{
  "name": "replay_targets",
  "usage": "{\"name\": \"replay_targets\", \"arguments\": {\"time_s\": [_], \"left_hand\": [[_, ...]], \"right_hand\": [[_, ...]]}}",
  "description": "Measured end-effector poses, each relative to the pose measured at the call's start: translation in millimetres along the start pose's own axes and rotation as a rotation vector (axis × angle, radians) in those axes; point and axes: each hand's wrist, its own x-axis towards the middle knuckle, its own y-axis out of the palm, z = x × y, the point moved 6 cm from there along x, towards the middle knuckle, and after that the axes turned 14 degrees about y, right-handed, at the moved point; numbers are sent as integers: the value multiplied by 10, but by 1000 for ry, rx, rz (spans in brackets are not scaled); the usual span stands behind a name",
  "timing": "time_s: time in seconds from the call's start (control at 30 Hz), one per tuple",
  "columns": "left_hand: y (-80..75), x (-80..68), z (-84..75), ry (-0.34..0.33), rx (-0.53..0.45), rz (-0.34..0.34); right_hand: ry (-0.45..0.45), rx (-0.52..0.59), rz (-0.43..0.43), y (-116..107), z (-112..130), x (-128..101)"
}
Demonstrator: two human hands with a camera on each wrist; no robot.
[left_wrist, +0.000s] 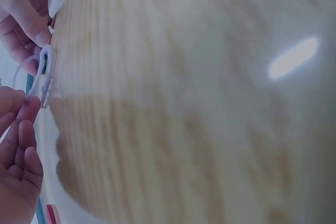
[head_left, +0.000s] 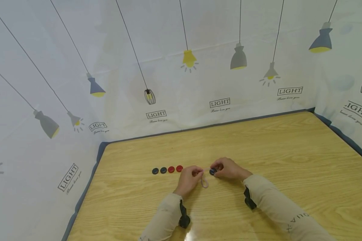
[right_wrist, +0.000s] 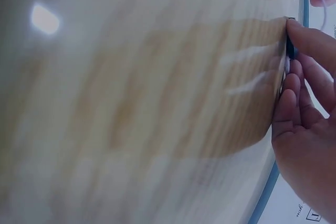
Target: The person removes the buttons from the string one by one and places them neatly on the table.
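Observation:
My left hand [head_left: 189, 180] pinches a thin pale purple cord [head_left: 205, 185] between thumb and fingertips, and a loop of it hangs below. The same cord [left_wrist: 48, 69] shows between both hands in the left wrist view. Just to the right, my right hand [head_left: 229, 169] grips a dark round disc [head_left: 212, 171] by its edge, low at the tabletop. From the right wrist side, the disc [right_wrist: 291, 49] appears edge-on, mostly covered by thumb and fingers. Left of my left hand, two dark discs [head_left: 155, 171] and two red discs [head_left: 171, 169] lie in a row.
Both hands work over a light wood-grain table [head_left: 259, 144]. White sheeting [head_left: 193, 83] printed with hanging lamps rises behind the table and at its sides. Dark blue edging [head_left: 87, 187] runs along the table's borders.

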Motion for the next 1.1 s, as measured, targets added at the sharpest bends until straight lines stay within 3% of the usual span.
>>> {"name": "replay_targets", "arguments": {"time_s": [0.43,0.8,1.1], "left_hand": [[41,-31,42,-1,-9,51],[26,-26,-10,-4,-37,-31],[69,12,-70,15,-150,-61]], "right_hand": [[9,-6,-33,13,-36,29],[3,-19,-54,27,2,30],[-19,41,-26,37,92,21]]}}
